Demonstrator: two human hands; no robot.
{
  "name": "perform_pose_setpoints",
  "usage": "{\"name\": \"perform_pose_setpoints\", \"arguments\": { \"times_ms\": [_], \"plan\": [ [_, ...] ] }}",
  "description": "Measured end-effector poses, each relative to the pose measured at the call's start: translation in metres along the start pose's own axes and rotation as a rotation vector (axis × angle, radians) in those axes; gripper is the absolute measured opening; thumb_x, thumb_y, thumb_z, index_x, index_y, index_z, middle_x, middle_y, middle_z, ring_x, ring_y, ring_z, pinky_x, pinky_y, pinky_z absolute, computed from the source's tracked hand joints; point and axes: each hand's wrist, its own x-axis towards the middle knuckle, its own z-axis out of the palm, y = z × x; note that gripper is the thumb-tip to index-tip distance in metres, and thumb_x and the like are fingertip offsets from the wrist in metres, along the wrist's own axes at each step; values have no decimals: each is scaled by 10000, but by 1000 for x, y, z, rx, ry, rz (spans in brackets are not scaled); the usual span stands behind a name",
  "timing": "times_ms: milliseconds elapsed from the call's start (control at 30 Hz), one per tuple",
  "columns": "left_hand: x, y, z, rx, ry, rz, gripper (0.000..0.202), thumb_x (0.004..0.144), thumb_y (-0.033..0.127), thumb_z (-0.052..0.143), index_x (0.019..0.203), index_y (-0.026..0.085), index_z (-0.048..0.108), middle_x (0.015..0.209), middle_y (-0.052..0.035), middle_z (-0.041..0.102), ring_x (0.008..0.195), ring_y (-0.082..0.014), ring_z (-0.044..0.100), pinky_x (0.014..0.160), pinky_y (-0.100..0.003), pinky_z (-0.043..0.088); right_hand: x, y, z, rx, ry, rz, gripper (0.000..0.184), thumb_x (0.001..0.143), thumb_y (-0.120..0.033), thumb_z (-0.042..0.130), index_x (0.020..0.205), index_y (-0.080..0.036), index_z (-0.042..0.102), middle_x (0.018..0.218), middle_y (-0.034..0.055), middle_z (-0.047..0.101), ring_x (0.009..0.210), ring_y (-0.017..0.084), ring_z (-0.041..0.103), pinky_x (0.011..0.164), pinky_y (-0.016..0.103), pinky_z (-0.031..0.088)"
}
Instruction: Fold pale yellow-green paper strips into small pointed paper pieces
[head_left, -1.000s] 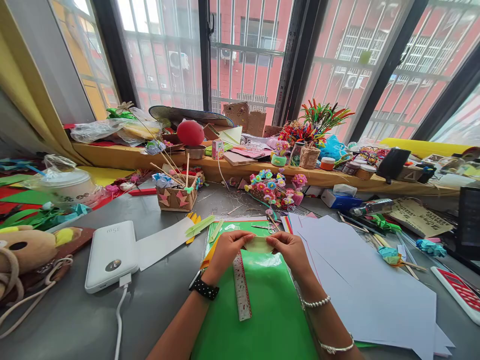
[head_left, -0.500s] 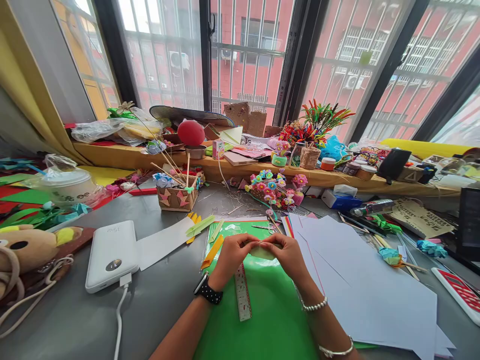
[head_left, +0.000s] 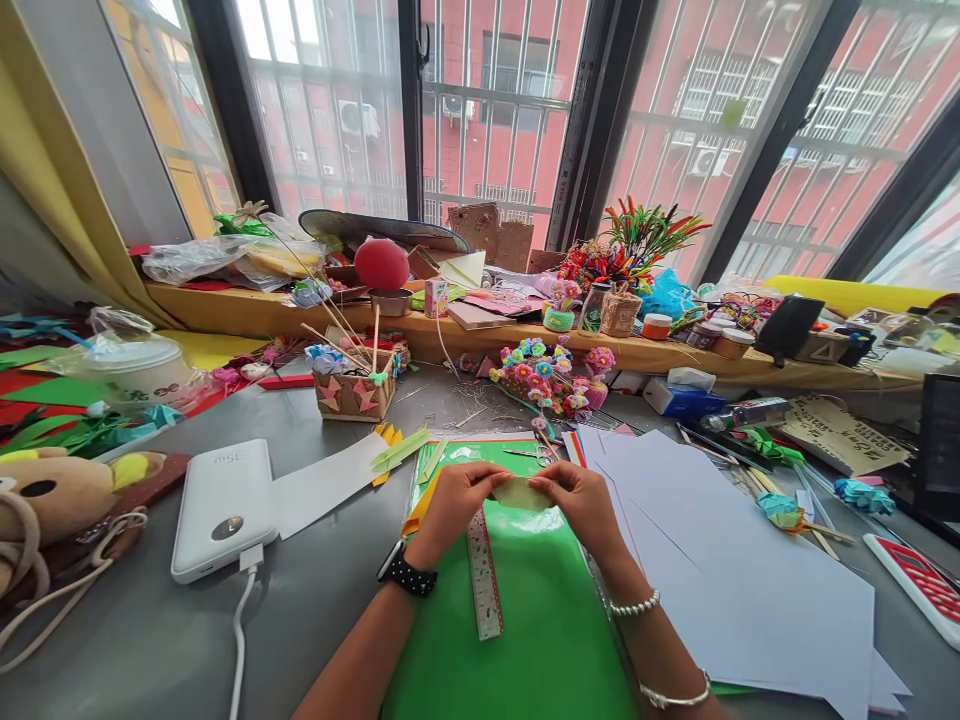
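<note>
Hands: since the earlier frame, my left hand and right hand have drawn apart, each pinching one end of a paper strip.
Strip: thin, pale green, held above the glossy green sheet.
Ruler: straight-edged, printed, lying on that sheet.
Scissors: slim metal, just beyond my fingers.
Tabletop: smooth grey.

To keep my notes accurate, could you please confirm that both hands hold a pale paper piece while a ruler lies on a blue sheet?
Not quite: the sheet under the ruler is green, not blue, as the head view shows. The left hand and right hand do hold the pale paper piece.
</note>
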Motion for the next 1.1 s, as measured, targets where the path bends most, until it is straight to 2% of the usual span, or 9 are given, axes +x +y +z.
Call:
{"name": "perform_pose_setpoints", "arguments": {
  "times_ms": [100, 233, 467, 567, 700, 833, 900, 1000, 1100],
  "plan": [
    [0, -2, 0, 9, 39, -10, 223, 685, 349, 504, 665, 184, 652, 623, -5, 632, 574, -135, 529, 542, -214, 400, 1, 1, 1, 48, 12, 30, 169, 637, -326, 585, 576, -168, 596, 505, 2, 563, 466, 128, 507, 440, 221, 412],
    [1, -3, 1, 46, 78, -8, 259, 717, 365, 454, 679, 177, 627, 603, 3, 596, 543, -122, 501, 526, -214, 384, 1, 3, 2, 108, -29, 37, 189, 666, -340, 554, 670, -160, 612, 559, 12, 581, 510, 138, 535, 475, 238, 444],
    [1, -3, 0, 73, 59, 13, 243, 731, 350, 444, 698, 173, 608, 645, -5, 593, 590, -133, 501, 530, -218, 376, 1, 5, -1, 104, 50, 92, 217, 608, -368, 609, 576, -157, 572, 493, 6, 568, 466, 139, 544, 447, 235, 444],
    [0, -2, -2, 63, 57, 12, 210, 723, 332, 467, 751, 185, 615, 724, -22, 623, 656, -153, 537, 596, -242, 404, 0, 5, 0, 64, 25, 42, 184, 640, -341, 584, 587, -165, 585, 506, 6, 569, 482, 139, 541, 454, 233, 440],
    [-1, 2, -2, 163, 15, 128, 174, 702, 307, 518, 780, 214, 643, 805, -39, 629, 783, -184, 536, 726, -286, 389, -2, 5, 2, -76, -24, -71, 146, 676, -297, 552, 607, -184, 612, 538, 13, 587, 504, 143, 528, 473, 234, 419],
    [-3, 3, 1, 250, -44, 195, 169, 703, 319, 521, 738, 229, 660, 750, -41, 615, 761, -186, 516, 698, -289, 383, -3, 2, 2, -140, -13, -127, 161, 687, -312, 541, 617, -192, 621, 551, 6, 591, 513, 139, 519, 476, 226, 396],
    [-2, 3, 2, 234, -20, 175, 163, 693, 322, 531, 704, 218, 656, 730, -38, 608, 735, -179, 516, 673, -281, 386, -2, 0, 2, -78, 36, -97, 177, 688, -341, 540, 657, -183, 615, 594, 16, 607, 551, 149, 542, 506, 234, 415],
    [-1, 0, 2, 112, 45, 46, 187, 689, 333, 525, 701, 181, 633, 699, -34, 603, 651, -157, 526, 604, -265, 400, 0, -1, 1, 84, 103, -32, 238, 682, -372, 548, 801, -169, 585, 753, 53, 630, 665, 174, 581, 594, 267, 457],
    [0, 0, 1, -151, 75, -117, 246, 694, 366, 510, 761, 142, 585, 714, -37, 600, 600, -143, 549, 539, -249, 422, 1, -1, 3, 187, 33, 13, 343, 673, -379, 560, 936, -160, 537, 889, 89, 613, 821, 200, 573, 666, 297, 471]
  ]
}}
